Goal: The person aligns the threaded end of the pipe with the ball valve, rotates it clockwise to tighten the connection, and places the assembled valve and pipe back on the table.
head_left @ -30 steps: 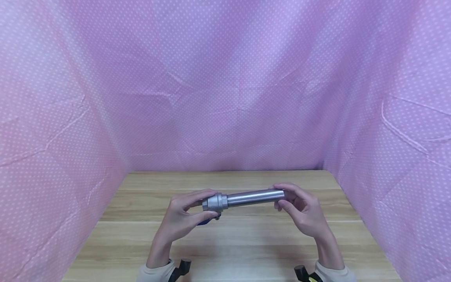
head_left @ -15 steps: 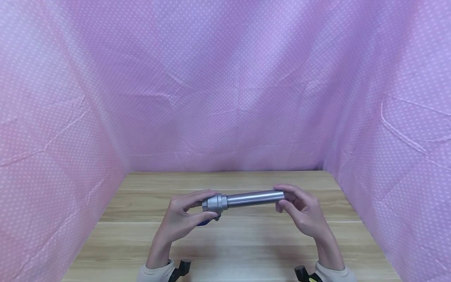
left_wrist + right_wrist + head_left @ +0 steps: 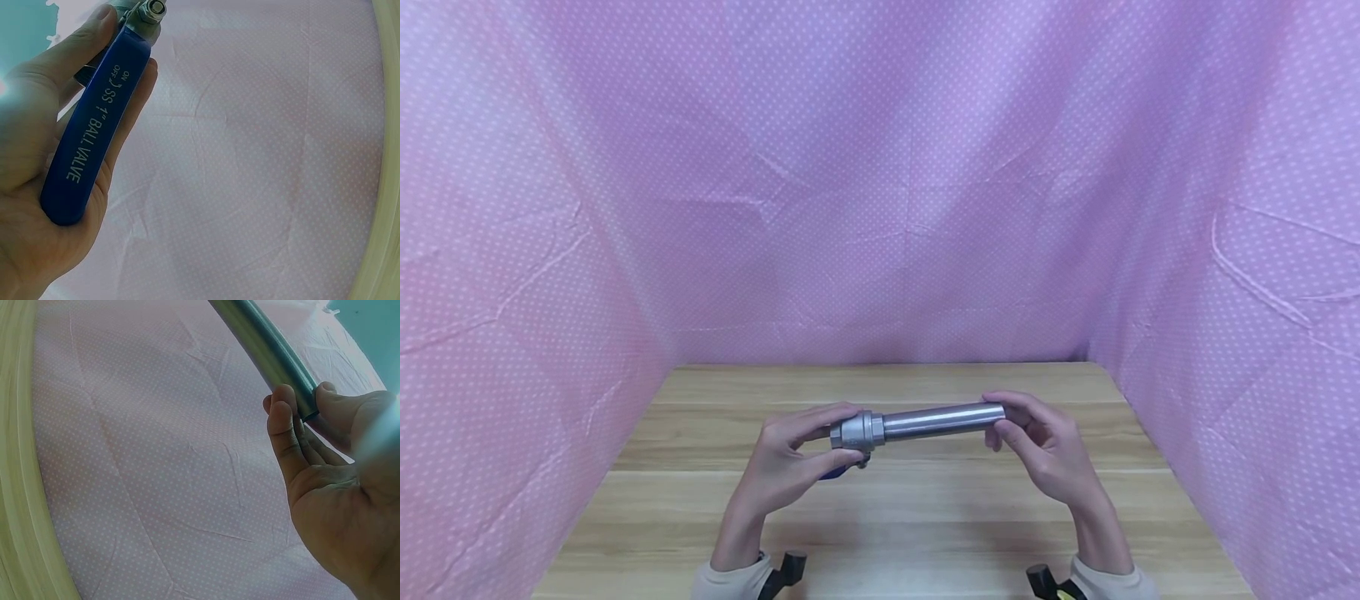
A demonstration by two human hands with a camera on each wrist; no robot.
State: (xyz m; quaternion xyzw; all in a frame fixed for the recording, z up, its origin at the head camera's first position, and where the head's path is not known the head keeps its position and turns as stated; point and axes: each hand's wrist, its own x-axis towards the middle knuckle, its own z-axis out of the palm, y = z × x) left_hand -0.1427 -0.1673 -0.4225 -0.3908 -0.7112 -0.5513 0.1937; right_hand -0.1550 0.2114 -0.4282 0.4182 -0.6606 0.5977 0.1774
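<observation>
Between my hands is a steel ball valve (image 3: 856,431) with a straight metal pipe (image 3: 943,421) joined to its right side. My left hand (image 3: 786,462) grips the valve body, thumb on the near side and fingers over the far side. Along the left palm runs the valve's blue lever (image 3: 94,134), lettered "SS 1" BALL VALVE" with an ON/OFF mark. My right hand (image 3: 1051,446) pinches the pipe's free end between thumb and fingertips. In the right wrist view that pipe end (image 3: 275,356) reaches into the fingers. The joint inside the valve is hidden.
Below the hands lies a wooden table (image 3: 910,508). Pink dotted cloth (image 3: 880,208) hangs at the back and along both sides. A black camera mount (image 3: 792,568) sits at the left wrist, and another mount (image 3: 1042,581) at the right.
Nearly nothing differs. The right fingertips shift very slightly on the pipe's end, while the left hand and the valve stay put.
</observation>
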